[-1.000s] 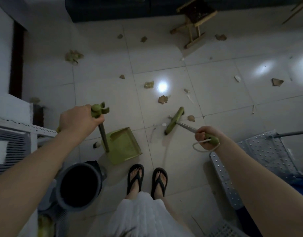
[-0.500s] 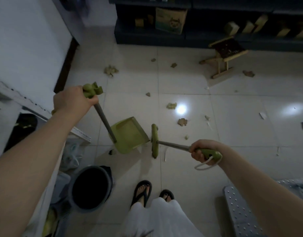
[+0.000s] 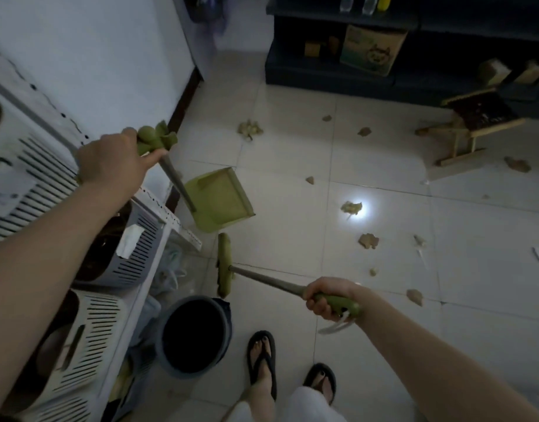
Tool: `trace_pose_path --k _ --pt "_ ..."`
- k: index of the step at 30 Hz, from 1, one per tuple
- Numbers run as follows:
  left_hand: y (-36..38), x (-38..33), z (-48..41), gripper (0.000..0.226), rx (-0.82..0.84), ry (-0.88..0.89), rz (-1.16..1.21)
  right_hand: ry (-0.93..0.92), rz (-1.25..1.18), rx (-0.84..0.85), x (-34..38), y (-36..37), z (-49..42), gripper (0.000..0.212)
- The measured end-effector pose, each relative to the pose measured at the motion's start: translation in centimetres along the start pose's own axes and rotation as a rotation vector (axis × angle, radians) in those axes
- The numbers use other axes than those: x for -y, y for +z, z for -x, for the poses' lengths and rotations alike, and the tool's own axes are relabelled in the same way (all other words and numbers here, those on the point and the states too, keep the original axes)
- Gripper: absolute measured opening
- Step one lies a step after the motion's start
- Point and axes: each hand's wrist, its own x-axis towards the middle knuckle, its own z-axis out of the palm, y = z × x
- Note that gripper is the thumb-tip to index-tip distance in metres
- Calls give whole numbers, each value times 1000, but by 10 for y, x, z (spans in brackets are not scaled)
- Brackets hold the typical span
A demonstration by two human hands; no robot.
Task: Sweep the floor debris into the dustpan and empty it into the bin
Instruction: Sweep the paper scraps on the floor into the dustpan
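Observation:
My left hand (image 3: 116, 161) grips the top of the long handle of a green dustpan (image 3: 222, 202), whose pan is tilted just above the tiled floor. My right hand (image 3: 326, 298) is closed on the green grip of a short broom; its green head (image 3: 224, 263) rests on the floor just below the dustpan. A round dark bin (image 3: 195, 333) stands open near my left foot. Several brown scraps lie scattered on the tiles, such as one scrap (image 3: 368, 240) to the right and a clump (image 3: 250, 129) farther off.
White slotted baskets (image 3: 88, 336) on a rack fill the left side, close to the bin. A dark shelf unit (image 3: 323, 71) with a cardboard box (image 3: 373, 50) lines the far wall. A small wooden stool (image 3: 472, 126) lies tipped at the right. My sandalled feet (image 3: 262, 363) stand below.
The view has swung left and up. The broom head went from the scraps on the right to below the dustpan. The dustpan has lifted and tilted.

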Motion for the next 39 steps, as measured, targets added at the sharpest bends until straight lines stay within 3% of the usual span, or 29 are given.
trace_pose_path --k 6,11,21,28,39 --pt "24 34 -12 64 -2 14 29 -15 -29 41 39 48 -77 20" --pt "47 42 -20 64 -7 28 45 -3 -9 2 54 47 -118 20" --pt "59 -24 -20 58 147 88 1 17 -144 -151 23 -47 -50 20" --pt "60 -84 -10 59 147 61 30 16 -233 -218 -23 -122 18 25" --pt "60 -195 84 59 124 19 38 -50 -301 -337 -121 -268 95 20"
